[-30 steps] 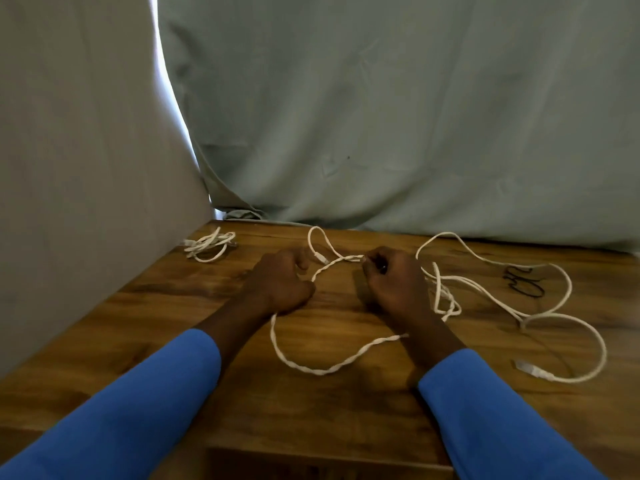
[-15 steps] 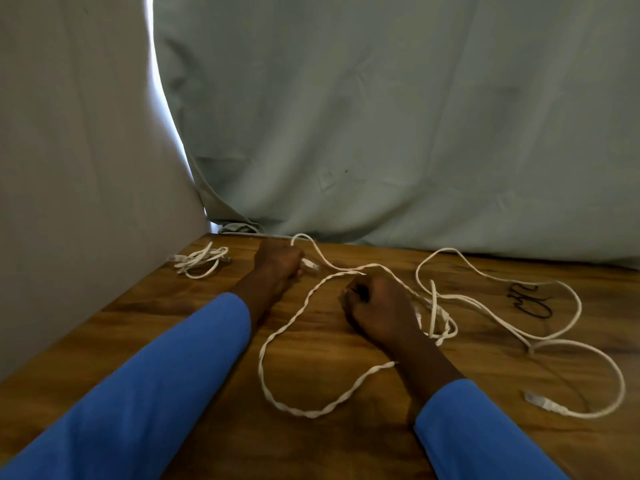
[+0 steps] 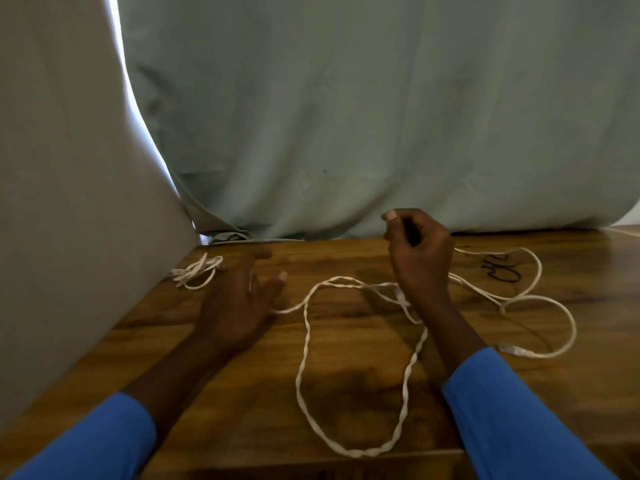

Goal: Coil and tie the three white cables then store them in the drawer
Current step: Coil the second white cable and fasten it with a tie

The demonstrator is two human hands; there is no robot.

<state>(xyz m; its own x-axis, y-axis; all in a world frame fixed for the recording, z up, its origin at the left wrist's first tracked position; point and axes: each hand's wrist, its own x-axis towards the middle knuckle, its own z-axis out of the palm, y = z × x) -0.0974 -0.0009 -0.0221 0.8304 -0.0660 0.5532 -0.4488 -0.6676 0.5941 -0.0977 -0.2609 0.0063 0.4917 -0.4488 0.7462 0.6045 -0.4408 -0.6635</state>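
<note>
Recording a twisted white cable (image 3: 360,452) lying in an open loop by the near edge of the table (image 3: 242,427). Noting the left hand (image 3: 239,303) over the table's left-centre, fingers spread, gripping nothing. Noting the right hand (image 3: 419,261) raised above the table's middle, fingers curling round a thin dark item (image 3: 412,233), too small to identify. Logging a loose white cable (image 3: 514,350) sprawling on the table's right, a coiled white bundle (image 3: 199,273) at its far-left corner.
</note>
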